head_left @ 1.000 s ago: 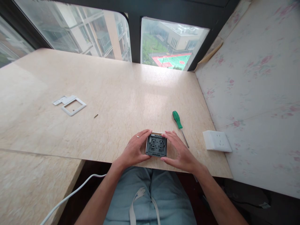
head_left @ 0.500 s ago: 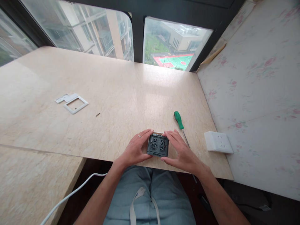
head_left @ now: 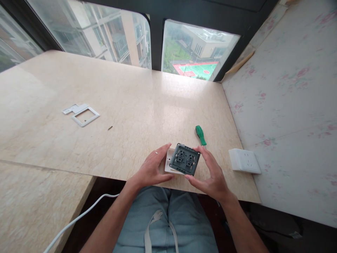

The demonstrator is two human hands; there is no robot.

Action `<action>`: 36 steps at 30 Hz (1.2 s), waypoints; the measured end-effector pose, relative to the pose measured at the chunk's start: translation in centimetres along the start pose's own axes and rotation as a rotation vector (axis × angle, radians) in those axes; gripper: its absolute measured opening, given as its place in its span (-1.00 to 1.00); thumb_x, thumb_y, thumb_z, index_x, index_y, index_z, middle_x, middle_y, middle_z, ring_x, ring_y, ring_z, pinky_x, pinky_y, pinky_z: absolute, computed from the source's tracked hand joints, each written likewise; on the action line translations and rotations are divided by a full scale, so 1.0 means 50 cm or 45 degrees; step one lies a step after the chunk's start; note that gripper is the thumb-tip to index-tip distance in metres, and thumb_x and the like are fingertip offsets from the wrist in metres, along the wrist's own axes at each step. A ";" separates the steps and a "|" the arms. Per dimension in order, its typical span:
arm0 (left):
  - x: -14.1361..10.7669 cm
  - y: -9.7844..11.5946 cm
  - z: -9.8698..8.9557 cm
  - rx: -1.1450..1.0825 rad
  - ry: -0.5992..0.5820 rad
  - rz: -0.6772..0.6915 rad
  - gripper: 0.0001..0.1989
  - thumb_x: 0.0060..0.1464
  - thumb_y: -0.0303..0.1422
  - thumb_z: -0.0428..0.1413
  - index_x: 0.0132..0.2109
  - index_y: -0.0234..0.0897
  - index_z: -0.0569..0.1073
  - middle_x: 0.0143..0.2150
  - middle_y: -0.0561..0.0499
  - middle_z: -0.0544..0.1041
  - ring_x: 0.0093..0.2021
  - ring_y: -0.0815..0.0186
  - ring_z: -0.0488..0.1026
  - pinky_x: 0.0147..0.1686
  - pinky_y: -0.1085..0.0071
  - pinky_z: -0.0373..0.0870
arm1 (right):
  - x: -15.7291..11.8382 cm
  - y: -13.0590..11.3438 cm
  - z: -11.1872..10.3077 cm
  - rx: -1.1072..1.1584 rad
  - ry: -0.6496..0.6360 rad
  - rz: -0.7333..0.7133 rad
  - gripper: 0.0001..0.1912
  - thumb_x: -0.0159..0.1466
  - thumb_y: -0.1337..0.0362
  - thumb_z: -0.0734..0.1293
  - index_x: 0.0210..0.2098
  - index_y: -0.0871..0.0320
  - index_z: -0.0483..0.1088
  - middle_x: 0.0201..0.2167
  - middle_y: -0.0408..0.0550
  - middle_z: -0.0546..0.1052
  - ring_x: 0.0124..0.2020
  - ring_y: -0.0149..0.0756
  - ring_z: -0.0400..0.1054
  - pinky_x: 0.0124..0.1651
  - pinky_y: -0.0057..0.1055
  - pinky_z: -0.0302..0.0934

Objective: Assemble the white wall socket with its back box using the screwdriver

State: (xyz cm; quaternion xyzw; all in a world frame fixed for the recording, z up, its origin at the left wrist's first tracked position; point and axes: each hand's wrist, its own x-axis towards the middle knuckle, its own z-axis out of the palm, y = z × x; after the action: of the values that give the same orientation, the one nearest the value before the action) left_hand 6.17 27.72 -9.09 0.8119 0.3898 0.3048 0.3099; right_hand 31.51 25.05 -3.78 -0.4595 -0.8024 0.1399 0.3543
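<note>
Between thumb and fingers, my right hand grips a dark grey wall switch module, turned at an angle. Two black rocker mechanisms show on its face. Beneath it, partly covered, is a white mounting box at the counter's front edge. My left hand holds that box at its left side, thumb below and fingers above. A green-handled screwdriver lies just beyond my right hand, which hides most of its shaft.
On the left of the stone counter lie a white switch frame, a white cover piece and a small screw. A white socket is at the right wall. A white cable hangs below the counter.
My right hand has moved right with the switch module and turned it clockwise. The left part of the white box beneath is now uncovered. My left hand has stayed almost in place.
</note>
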 end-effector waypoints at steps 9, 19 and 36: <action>-0.013 0.078 -0.009 -0.165 0.363 -0.044 -0.04 0.06 -0.15 0.32 0.46 -0.09 -0.01 0.43 -0.20 0.09 0.43 0.04 0.05 0.36 -0.01 0.12 | -0.002 -0.042 0.027 0.031 0.215 0.143 -0.08 0.17 0.21 0.49 0.40 0.14 0.03 0.15 0.18 0.35 0.19 -0.04 0.28 0.24 -0.01 0.24; 0.035 0.114 0.004 -0.372 0.588 0.027 -0.08 -0.04 -0.21 0.39 0.40 -0.08 0.14 0.34 -0.21 0.23 0.33 0.02 0.23 0.24 0.10 0.34 | 0.065 -0.083 0.083 0.540 0.528 0.464 -0.14 0.15 0.18 0.52 0.32 0.18 0.11 0.24 0.22 0.26 0.27 -0.04 0.23 0.32 -0.04 0.20; 0.071 0.121 -0.013 -0.871 0.830 -0.230 -0.47 0.12 -0.39 0.27 0.20 -0.30 0.33 0.12 -0.19 0.50 0.14 0.20 0.47 0.14 0.27 0.46 | 0.060 -0.091 0.060 1.018 0.407 0.705 -0.62 0.22 0.25 0.46 0.01 0.16 0.44 -0.20 -0.01 0.55 -0.13 -0.30 0.51 -0.05 -0.34 0.48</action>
State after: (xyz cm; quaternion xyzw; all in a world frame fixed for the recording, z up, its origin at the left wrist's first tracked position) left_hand 10.21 27.76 -3.31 0.4883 0.4130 0.6260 0.4463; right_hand 25.52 25.41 -2.07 -0.4991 -0.4701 0.4523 0.5704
